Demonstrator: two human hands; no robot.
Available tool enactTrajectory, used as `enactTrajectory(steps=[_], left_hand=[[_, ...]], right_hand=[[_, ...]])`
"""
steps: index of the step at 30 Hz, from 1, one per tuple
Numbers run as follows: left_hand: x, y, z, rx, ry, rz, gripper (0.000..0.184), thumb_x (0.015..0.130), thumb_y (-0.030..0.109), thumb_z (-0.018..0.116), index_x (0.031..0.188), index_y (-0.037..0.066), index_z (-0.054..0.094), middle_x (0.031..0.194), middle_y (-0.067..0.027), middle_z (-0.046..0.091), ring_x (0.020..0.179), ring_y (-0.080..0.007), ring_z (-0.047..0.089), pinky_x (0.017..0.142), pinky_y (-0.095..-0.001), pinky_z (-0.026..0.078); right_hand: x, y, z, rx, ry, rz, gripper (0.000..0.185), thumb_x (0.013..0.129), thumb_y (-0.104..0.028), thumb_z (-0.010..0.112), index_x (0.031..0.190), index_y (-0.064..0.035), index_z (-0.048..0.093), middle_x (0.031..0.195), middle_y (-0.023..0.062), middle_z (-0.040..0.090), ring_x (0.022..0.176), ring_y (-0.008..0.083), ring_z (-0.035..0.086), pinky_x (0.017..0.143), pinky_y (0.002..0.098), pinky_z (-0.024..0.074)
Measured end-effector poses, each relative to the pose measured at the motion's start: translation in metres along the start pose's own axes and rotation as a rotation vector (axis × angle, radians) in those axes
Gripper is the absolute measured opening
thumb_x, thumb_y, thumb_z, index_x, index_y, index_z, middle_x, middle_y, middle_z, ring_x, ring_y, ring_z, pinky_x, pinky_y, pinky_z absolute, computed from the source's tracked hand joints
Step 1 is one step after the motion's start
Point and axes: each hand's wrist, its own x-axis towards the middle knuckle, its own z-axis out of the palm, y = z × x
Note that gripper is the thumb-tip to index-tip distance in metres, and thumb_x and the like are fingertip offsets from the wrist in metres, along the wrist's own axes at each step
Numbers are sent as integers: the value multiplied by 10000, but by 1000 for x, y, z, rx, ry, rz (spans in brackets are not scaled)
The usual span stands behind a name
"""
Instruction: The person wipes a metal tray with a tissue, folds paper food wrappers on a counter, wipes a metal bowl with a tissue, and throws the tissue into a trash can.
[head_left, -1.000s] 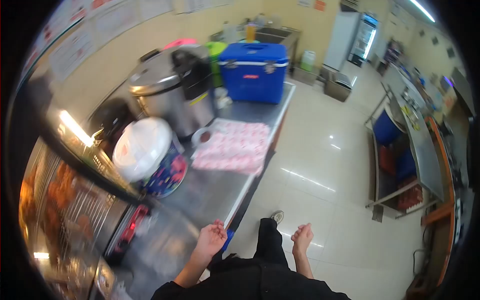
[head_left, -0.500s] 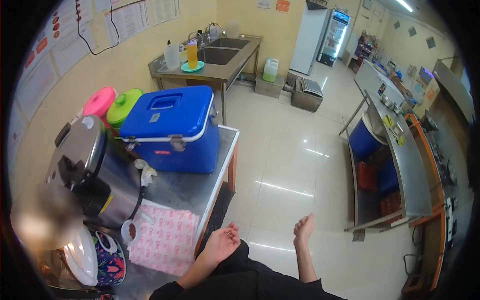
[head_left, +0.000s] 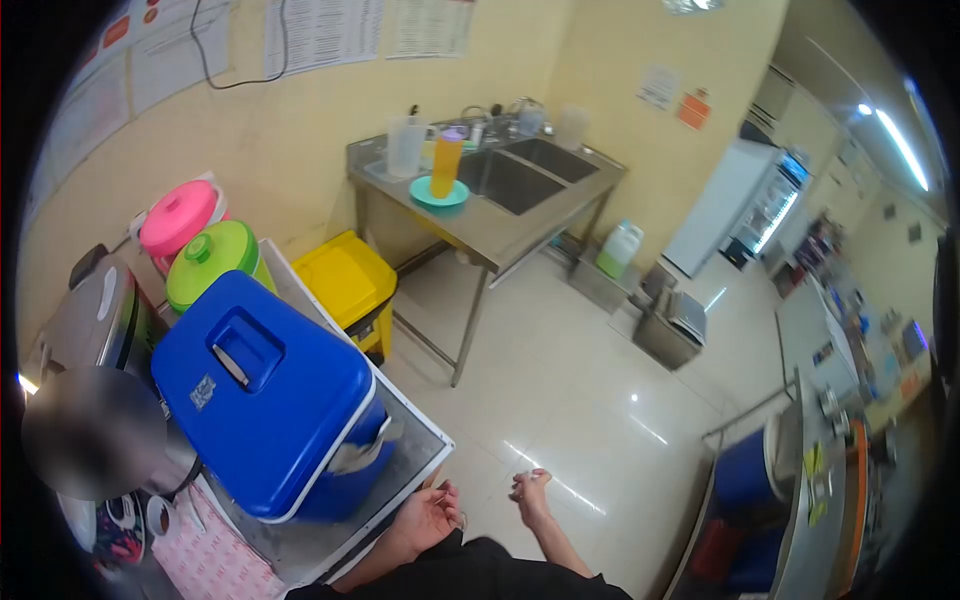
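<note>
My left hand (head_left: 426,518) is palm up with loosely curled fingers held apart, and nothing shows in it. It is beside the corner of the metal-topped table (head_left: 425,440), close to the blue cooler box (head_left: 275,390), whose lid is closed. Over the tiled floor, my right hand (head_left: 532,495) has its fingers curled in; whether anything small is inside cannot be made out. At the table's near end lie pink printed paper sheets (head_left: 215,550) next to a small cup (head_left: 158,515).
Behind the cooler stand a green lidded container (head_left: 215,265), a pink one (head_left: 180,220) and a steel cooker (head_left: 95,310). Past the table are a yellow bin (head_left: 345,280) and a steel sink (head_left: 510,185). A metal shelf unit (head_left: 790,520) stands on the right.
The view has turned and moved forward, so the cooler and sink look nearer and the yellow bin has come into sight. Both hands are now nearer the table's corner.
</note>
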Motion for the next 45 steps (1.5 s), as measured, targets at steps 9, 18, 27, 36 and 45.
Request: enactTrajectory(steps=[9, 18, 27, 36, 45], left_hand=[[90, 36, 62, -254, -44, 426, 165, 830, 46, 447, 988, 49, 496, 854, -52, 525, 695, -134, 517, 626, -253, 419], [165, 43, 143, -586, -165, 844, 155, 817, 21, 450, 961, 55, 496, 837, -45, 525, 671, -118, 505, 622, -256, 414], [173, 80, 136, -948, -155, 1367, 170, 806, 26, 429, 952, 43, 516, 818, -39, 523, 656, -113, 496, 606, -255, 412], [173, 138, 169, -998, -202, 1442, 168, 806, 22, 421, 932, 51, 528, 804, -37, 524, 652, -111, 498, 602, -239, 403], [192, 136, 169, -1262, -213, 1809, 180, 805, 23, 412, 909, 65, 553, 797, -29, 559, 633, -101, 517, 601, -237, 419]], right_hand=[[252, -75, 24, -53, -518, 115, 482, 774, 94, 477, 1203, -5, 282, 1036, 181, 494, 935, 268, 531, 818, 344, 455], [398, -120, 163, -100, -790, 557, 144, 819, 36, 541, 941, 105, 508, 957, 175, 574, 944, 277, 574, 934, 334, 451], [503, -44, 312, -755, -773, 278, 194, 743, 39, 612, 920, 74, 540, 839, 155, 589, 722, 264, 617, 643, 325, 568], [546, -39, 399, -694, -762, 412, 169, 745, 107, 534, 905, 52, 538, 865, 160, 541, 775, 300, 581, 678, 374, 549], [574, -34, 485, -2007, -1589, -982, 166, 794, -148, 550, 874, -14, 605, 745, 142, 608, 723, 282, 613, 616, 361, 505]])
